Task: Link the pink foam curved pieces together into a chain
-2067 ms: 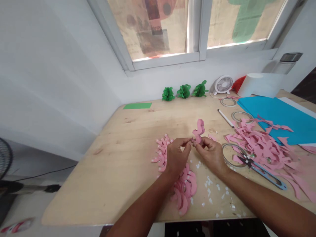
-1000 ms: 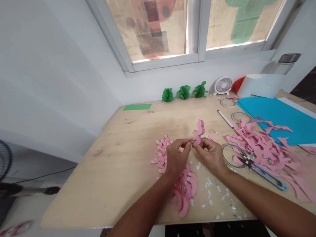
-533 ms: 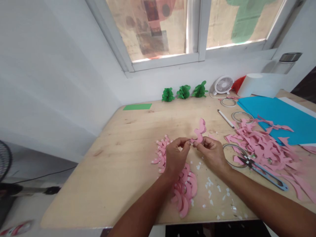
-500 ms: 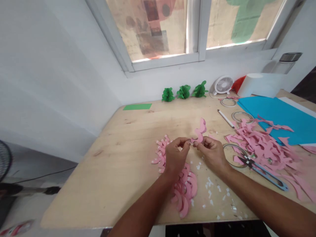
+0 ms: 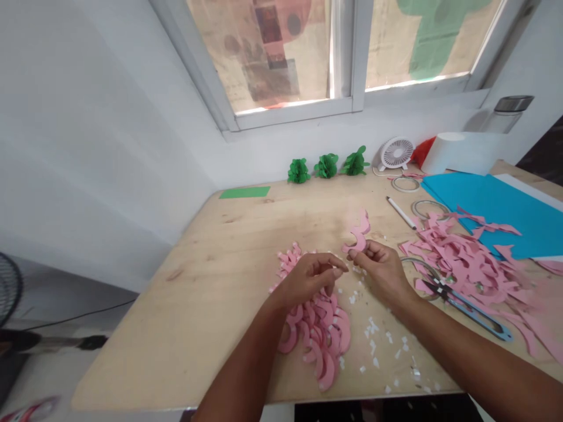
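My right hand [image 5: 382, 268] pinches a small stack of curved pink paper shapes [image 5: 359, 233], held just above the wooden table [image 5: 211, 305]. My left hand [image 5: 309, 276] hovers beside it with thumb and forefinger pinched together; what they hold is too small to make out. Below my left hand lies a pile of pink curved cut-outs [image 5: 317, 325]. Small white paper bits [image 5: 373, 334] are scattered on the table near both wrists.
A heap of pink paper scraps [image 5: 466, 264] with scissors [image 5: 468, 305] and tape rings lies at the right. A blue sheet [image 5: 497, 208], a white pen [image 5: 401, 211], a small fan [image 5: 396, 152], three green paper ornaments [image 5: 326, 164] and a green card [image 5: 244, 191] sit farther back.
My left hand has come away from the pink stack and dropped toward the pile of cut-outs. My right hand keeps the stack, now tilted more to the right.
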`<state>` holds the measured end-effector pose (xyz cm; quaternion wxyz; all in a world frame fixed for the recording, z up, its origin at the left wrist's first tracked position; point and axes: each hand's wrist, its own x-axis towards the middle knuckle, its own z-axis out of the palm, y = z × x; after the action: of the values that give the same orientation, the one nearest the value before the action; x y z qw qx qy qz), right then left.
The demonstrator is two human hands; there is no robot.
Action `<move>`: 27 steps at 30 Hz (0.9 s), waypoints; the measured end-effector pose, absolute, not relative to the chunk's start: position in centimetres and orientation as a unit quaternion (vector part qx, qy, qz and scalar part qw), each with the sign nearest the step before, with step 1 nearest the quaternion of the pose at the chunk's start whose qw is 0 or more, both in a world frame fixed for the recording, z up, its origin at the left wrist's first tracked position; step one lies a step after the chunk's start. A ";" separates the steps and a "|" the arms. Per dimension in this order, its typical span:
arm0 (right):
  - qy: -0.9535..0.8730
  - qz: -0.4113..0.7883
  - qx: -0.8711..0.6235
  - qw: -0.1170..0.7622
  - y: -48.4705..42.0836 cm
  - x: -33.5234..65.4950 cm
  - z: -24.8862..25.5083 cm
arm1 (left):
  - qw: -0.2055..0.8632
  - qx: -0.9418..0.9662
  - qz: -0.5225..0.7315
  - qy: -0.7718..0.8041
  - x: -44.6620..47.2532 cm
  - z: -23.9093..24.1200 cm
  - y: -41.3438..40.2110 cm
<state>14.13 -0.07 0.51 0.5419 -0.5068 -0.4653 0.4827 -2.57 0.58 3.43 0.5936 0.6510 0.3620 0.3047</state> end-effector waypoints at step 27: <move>-0.644 0.460 -0.480 0.378 -0.9 13.5 0.5 | 0.484 0.582 0.494 0.429 -1.2 1.9 1.0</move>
<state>13.48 -0.90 0.48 0.3783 -0.4804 -0.6440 0.4598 -1.20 1.03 1.92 0.4838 0.5817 0.4286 0.4937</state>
